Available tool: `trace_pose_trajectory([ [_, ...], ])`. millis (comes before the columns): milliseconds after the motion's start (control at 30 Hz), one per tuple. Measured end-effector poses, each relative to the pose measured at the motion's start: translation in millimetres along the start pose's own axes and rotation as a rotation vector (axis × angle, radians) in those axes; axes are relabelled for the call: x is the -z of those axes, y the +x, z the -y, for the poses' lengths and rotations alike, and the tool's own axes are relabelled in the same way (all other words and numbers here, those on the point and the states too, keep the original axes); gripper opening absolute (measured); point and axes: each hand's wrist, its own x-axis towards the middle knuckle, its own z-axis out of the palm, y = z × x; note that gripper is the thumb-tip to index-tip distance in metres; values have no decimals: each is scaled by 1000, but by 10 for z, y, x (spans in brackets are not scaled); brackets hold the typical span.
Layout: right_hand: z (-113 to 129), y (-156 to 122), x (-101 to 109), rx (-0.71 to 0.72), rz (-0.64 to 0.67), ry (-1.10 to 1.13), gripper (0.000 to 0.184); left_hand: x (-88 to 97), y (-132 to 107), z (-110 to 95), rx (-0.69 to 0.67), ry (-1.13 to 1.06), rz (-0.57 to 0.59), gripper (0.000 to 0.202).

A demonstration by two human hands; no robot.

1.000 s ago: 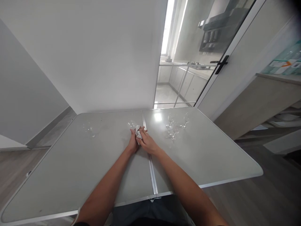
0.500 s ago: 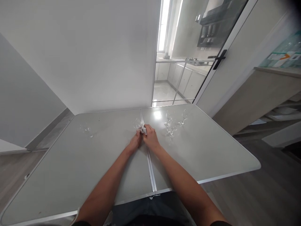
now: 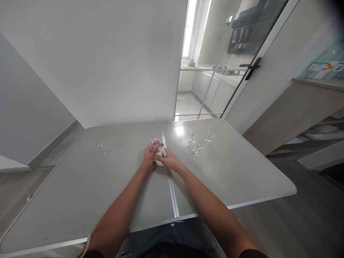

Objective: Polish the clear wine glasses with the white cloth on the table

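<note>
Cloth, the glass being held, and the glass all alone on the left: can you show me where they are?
cloth (image 3: 160,157): head view, on its crumpled white middle.
held glass (image 3: 155,142): head view, on the top of its clear bowl.
lone glass (image 3: 100,145): head view, on its bowl, far left of the table.

I am in a home, in a dining corner next to the kitchen. A glass door (image 3: 215,53) with a black handle (image 3: 251,68) shows a narrow kitchen with pale cabinets (image 3: 192,84) and a dark range hood (image 3: 249,19). My surface (image 3: 80,186) is a grey folding table carrying stemmed glasses (image 3: 197,141). It stands on a wood-look floor (image 3: 295,225) against a plain white wall (image 3: 107,61), with a wooden sideboard (image 3: 295,111) to my right.
</note>
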Motion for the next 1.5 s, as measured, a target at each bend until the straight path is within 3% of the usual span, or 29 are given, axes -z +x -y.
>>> trace_pose_trajectory([
  [100, -32, 4, -84, 149, -241, -525, 16, 2, 42, 63, -72, 19, -42, 61],
  [167, -25, 9, -126, 159, -308, -634, 18, 13, 52, 70, -67, -1, -58, 61],
  [233, 9, 13, -138, 71, -222, -466, 16, 24, 37, 53, -26, -35, -72, 56],
  [400, 150, -26, -9, -208, 267, 486, 29, 16, -56, -25, 62, -150, 28, 59],
  [500, 179, -52, 46, -240, 375, 625, 29, 8, -73, -34, 57, -171, 52, 61],
  [567, 148, -51, 20, -199, 273, 445, 27, 16, -53, -10, 50, -146, 30, 61],
  [700, 28, -22, -125, -22, -205, -271, 18, 32, 10, 59, -64, -60, -45, 59],
  [767, -8, -4, -179, 4, -302, -417, 19, 30, 24, 71, -85, -64, -72, 57],
  [833, -7, 12, -186, -49, -208, -249, 18, 25, 18, 62, -56, -106, -87, 52],
  [967, 52, 19, -81, -215, 222, 485, 30, 17, -24, 10, 19, -213, 1, 54],
  [1033, 63, 13, -38, -242, 329, 629, 35, 19, -35, -2, 35, -225, 30, 56],
  [1100, 47, 10, -43, -209, 241, 516, 33, 28, -25, 4, 39, -198, 8, 54],
  [1233, -19, 7, -128, -19, -154, -266, 27, 55, 29, 38, -31, -141, -25, 55],
  [1333, -16, -2, -127, 58, -230, -607, 35, 78, 56, 47, -53, -142, -12, 57],
  [1400, 21, -8, -80, 53, -187, -526, 27, 97, 57, 42, -34, -157, 13, 57],
  [1500, 90, -13, 8, -56, -11, -24, 20, 123, 32, 18, 49, -178, 117, 58],
])
